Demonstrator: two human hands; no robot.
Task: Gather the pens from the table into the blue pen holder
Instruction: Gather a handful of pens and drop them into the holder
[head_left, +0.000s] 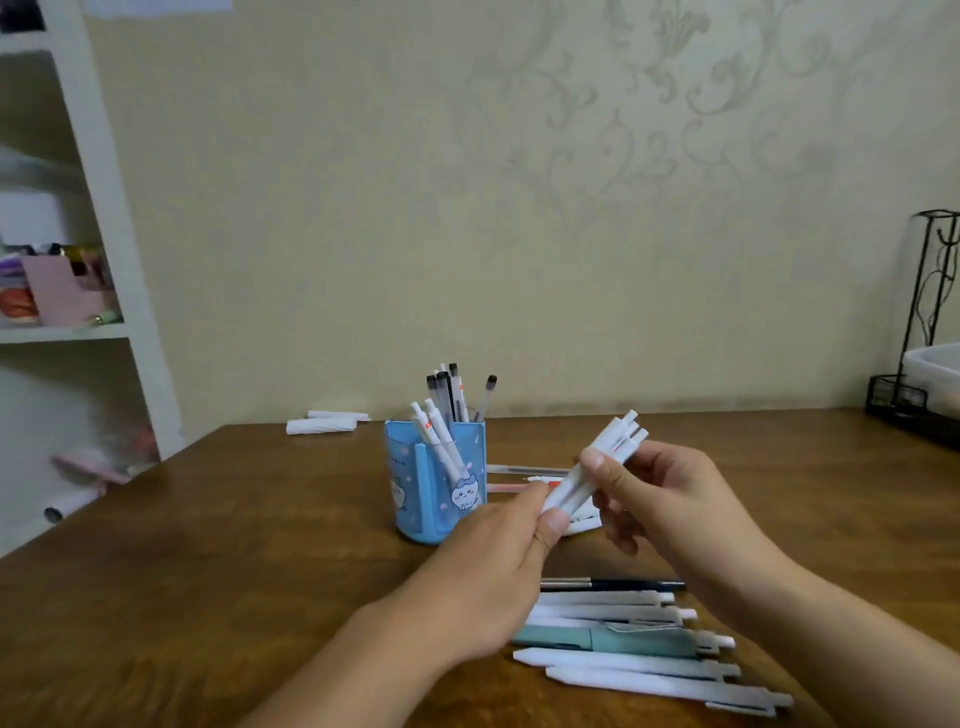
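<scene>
A blue pen holder (441, 493) with cartoon figures stands at the middle of the brown table (208, 571), with several white and clear black-capped pens upright in it. Just right of the holder, both hands grip a bundle of white pens (597, 467) held slanted above the table. My left hand (498, 561) pinches the bundle's lower end. My right hand (654, 499) wraps around its middle. Several more pens (634, 644), white, teal and one dark, lie side by side near the front edge beneath my hands. A few thin pens (524, 470) lie behind the holder.
White rolled papers (322, 423) lie at the table's back left edge. A black wire stand (924, 322) and a white tray (935, 364) sit at the far right. A white shelf (78, 218) with cluttered items stands on the left beside the table.
</scene>
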